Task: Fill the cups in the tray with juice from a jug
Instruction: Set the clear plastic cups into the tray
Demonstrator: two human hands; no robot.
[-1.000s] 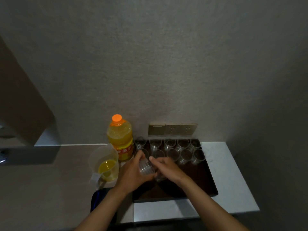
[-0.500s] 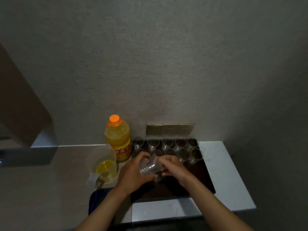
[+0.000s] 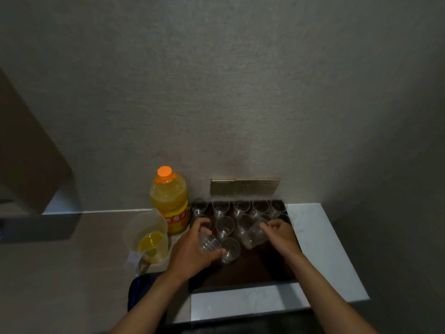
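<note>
**Thin Plastic Cups Set Out on Tray; Juice Not Yet Poured**

A clear plastic cup [image 3: 254,233], tilted on its side, is held by the right hand [image 3: 280,233], whose fingers curl round its rim end above the dark tray [image 3: 252,276]. The left hand [image 3: 192,251] grips a short nested stack of cups [image 3: 209,242] by its ribbed walls, fingers wrapped round it at the tray's left edge. More empty cups [image 3: 225,226] stand upright in rows across the far half of the tray, with one [image 3: 230,249] alone nearer the front, just beside the left hand; none shows any juice.

The cups look very light, thin-walled and easily crushed or tipped, so a soft grip on the side wall near the rim seems safest, and each should be set flat before any pouring. Packed this closely, a knocked cup could topple its neighbours.

The jug [image 3: 148,237], a translucent measuring pitcher, stands to the left of the tray on the counter [image 3: 320,249], holding a shallow pool of yellow juice. It should be light at that fill and is best taken by its handle, which appears to face the person, though dimly seen. Behind it, just beside the tray's far-left corner, stands a capped juice bottle [image 3: 169,201], mostly full and likely heavier. Wall sockets [image 3: 244,186] sit above the tray.
</note>
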